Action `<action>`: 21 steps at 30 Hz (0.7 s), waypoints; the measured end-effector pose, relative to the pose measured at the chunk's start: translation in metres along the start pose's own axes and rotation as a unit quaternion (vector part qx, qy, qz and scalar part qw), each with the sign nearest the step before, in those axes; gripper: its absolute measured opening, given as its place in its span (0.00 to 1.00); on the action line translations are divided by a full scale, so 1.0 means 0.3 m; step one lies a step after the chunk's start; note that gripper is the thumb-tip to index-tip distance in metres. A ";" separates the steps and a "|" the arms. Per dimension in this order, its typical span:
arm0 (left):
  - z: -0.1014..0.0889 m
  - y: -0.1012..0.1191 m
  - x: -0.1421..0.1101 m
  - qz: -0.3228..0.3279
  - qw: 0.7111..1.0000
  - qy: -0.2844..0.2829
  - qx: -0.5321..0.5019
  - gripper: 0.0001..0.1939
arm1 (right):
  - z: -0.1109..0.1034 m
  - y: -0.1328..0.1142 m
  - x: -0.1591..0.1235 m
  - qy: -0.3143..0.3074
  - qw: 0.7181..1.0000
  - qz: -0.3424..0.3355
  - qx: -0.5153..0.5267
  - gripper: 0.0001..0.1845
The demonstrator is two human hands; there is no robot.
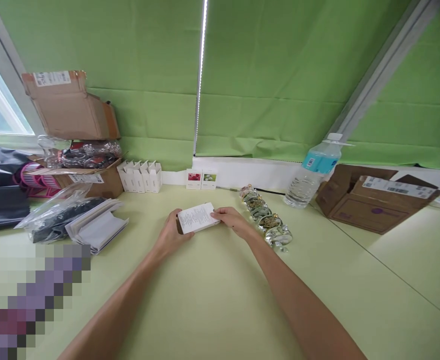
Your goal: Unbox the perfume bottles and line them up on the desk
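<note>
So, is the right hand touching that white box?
Touching. The head view shows the right hand with its fingertips against the near end of the white box, no gap between them.

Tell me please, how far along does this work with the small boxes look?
Done, it seems: two picture-front boxes stand upright beside a row of white boxes. In hand: a printed white box, held by the left hand and right hand. Left, it seems: a line of clear bagged items near the right hand.
</note>
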State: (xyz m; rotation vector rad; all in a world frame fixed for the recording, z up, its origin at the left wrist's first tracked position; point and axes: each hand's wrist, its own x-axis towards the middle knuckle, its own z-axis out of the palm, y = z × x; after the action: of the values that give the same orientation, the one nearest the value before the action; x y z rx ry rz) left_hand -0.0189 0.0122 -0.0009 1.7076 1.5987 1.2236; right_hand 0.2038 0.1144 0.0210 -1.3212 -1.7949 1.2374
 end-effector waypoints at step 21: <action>0.006 0.027 -0.001 0.003 0.994 0.026 0.102 0.45 | -0.193 -0.124 -0.060 0.203 0.957 -0.043 0.204 0.08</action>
State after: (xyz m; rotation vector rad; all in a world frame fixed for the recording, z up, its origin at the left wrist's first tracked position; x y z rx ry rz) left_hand -0.0131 0.0106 0.0049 1.8184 1.8051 1.1499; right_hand 0.2445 0.1141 0.0795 -1.1424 -1.2169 1.1154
